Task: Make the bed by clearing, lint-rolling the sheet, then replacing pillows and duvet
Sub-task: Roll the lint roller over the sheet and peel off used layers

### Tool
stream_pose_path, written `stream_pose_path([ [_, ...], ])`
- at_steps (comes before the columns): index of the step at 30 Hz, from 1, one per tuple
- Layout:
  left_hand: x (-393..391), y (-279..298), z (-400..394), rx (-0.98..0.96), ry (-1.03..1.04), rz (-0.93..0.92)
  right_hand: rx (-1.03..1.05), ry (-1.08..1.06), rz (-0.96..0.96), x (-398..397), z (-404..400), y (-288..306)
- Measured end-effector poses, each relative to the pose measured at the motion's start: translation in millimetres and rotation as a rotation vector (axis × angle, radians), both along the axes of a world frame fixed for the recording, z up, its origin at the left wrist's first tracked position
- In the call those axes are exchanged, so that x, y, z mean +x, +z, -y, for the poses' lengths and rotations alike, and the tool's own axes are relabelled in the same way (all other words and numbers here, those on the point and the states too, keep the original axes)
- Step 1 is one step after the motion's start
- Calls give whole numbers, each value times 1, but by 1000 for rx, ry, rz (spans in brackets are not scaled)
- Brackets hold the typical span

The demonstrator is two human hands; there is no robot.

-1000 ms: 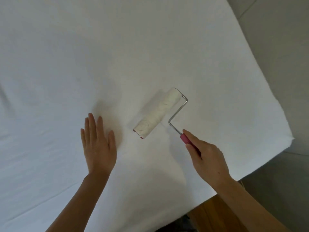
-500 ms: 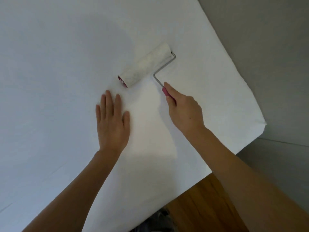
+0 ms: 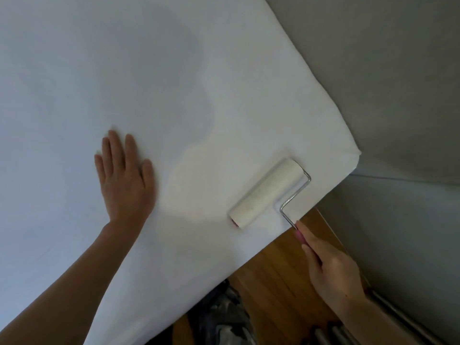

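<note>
In the head view, the person's left hand lies flat, fingers straight, pressing on the white sheet, which covers the bed and is bare of pillows or duvet. The right hand has its fingers curled round the pink handle of the lint roller, whose drum rests on the sheet near the bed's corner, close to the edge above the wooden floor. The roller looks light and stiff, best held by that handle; the sheet is soft and likely to bunch unless pinned flat.
</note>
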State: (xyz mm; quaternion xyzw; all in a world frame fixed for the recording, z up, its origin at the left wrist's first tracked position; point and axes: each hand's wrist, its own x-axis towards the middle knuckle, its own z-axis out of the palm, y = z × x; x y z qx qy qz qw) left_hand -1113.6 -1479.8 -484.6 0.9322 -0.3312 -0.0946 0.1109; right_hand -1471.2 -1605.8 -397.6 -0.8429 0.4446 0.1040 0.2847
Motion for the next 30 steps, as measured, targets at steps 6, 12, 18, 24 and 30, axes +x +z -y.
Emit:
stream_pose_path([
  [6, -27, 6, -18, -28, -89, -41, 16, -50, 12, -50, -19, 25],
  [12, -30, 10, -47, -37, -218, -62, -33, -169, 119, -20, -41, 24],
  [18, -26, 21, -58, -14, -258, -78, -102, -114, 233, 87, -23, 0],
  [24, -20, 29, -46, -54, -278, -74, -128, -49, 180, 171, 11, -4],
  [30, -12, 21, -36, -35, -261, -53, -56, -109, 168, 144, 7, -18],
])
